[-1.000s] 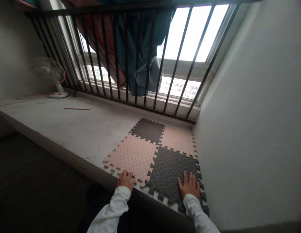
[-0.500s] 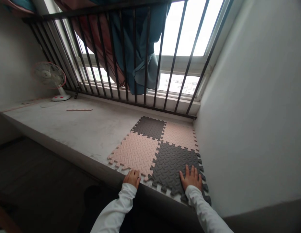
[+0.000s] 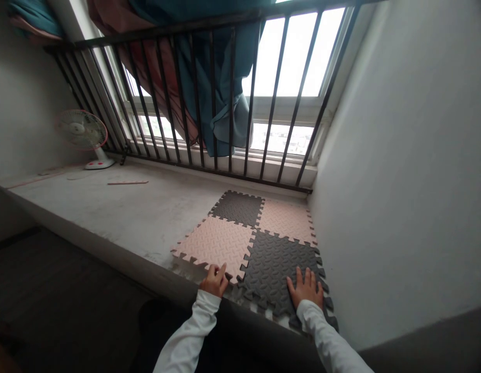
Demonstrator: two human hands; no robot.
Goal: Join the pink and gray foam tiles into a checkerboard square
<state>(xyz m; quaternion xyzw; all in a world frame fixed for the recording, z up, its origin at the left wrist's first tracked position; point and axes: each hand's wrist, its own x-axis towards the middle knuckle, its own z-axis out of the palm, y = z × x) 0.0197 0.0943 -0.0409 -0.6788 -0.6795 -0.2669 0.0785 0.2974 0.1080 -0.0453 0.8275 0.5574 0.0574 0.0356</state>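
Note:
My left hand (image 3: 214,280) pinches the front edge of the near pink foam mat tile (image 3: 215,242), and that edge is lifted a little off the ledge. My right hand (image 3: 305,288) lies flat with fingers spread on the near dark grey foam mat tile (image 3: 277,259), close to its right side. Behind these are a far dark grey tile (image 3: 238,208) and a far pink tile (image 3: 286,220). The tiles meet along toothed edges in a checkered square. Part of the pink tile's front edge is hidden by my left fingers.
The tiles lie on a pale concrete ledge (image 3: 147,217) with a drop at its front. A white wall (image 3: 391,181) rises at right. Dark railings (image 3: 213,103) and curtains (image 3: 201,67) stand behind. A fan (image 3: 85,132) and a thin strip (image 3: 127,182) are at left.
My left hand has closed on the pink tile's front edge and raised it slightly. My right hand stays flat on the dark grey tile. The view has shifted a little.

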